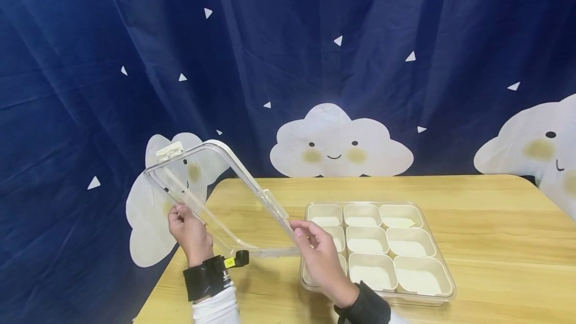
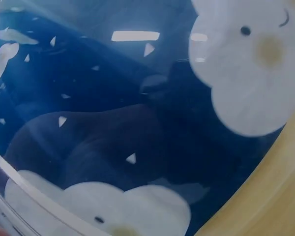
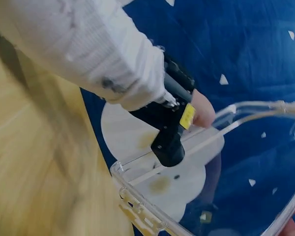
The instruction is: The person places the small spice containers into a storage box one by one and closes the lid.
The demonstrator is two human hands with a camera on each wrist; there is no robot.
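Held up at a tilt over the left side of the table is a clear plastic lid (image 1: 243, 166) with cream clips on its edges. My left hand (image 1: 191, 229) grips its lower left edge, thumb and fingers curled. The opposite edge, near a clip, is pinched by my right hand (image 1: 321, 259). To the right stands a clear box (image 1: 418, 298) without a cover, filled with rows of cream compartments; my right forearm and hand hide part of its left column. The left wrist view looks through the lid, its rim (image 2: 39, 201) crossing the lower left corner.
The wooden table (image 1: 504, 244) carries the box. A small yellow piece (image 1: 407, 223) lies in the box's far right compartment. Behind the table hangs a dark blue curtain (image 1: 315, 64) printed with clouds and white triangles.
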